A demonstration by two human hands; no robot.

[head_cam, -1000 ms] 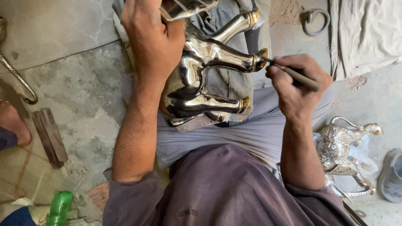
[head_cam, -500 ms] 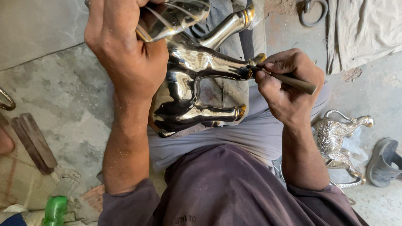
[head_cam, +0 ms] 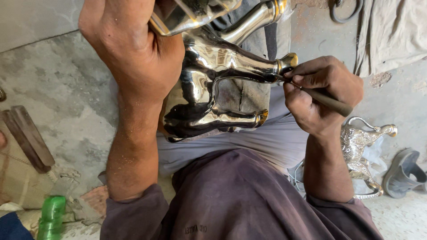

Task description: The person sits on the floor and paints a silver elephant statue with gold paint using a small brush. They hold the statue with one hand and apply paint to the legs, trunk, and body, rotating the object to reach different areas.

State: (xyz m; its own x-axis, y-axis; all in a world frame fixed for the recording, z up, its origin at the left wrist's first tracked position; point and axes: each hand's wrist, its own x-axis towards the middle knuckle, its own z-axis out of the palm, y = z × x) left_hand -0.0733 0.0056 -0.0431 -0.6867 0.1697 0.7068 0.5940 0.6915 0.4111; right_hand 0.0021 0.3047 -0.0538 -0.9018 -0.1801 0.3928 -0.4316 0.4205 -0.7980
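1. rough grey concrete floor (head_cam: 62,89) lies all around us in the head view, with a wooden block (head_cam: 27,138) off to our left, a green plastic bottle (head_cam: 51,218) near our left elbow, a grey sandal (head_cam: 404,171) at the far right and a cloth (head_cam: 391,31) hanging above it.
2. our left hand (head_cam: 133,53) is closed firmly around the upper part of the shiny metal animal figure (head_cam: 209,89), which rests over our lap with its legs pointing to our right.
3. our right hand (head_cam: 320,93) is curled shut around a thin wooden-handled tool (head_cam: 327,101), its tip touching the figure just beside the gold-coloured hoof (head_cam: 288,60) of the upper leg.
4. to do this well, we judge that the left grip should stay tight so the figure cannot twist, and the tool should move in short, light strokes, since the polished surface would show any slip.
5. a second, patterned silver figure (head_cam: 360,146) lies on the floor just beside our right forearm; we should keep the elbow off it.
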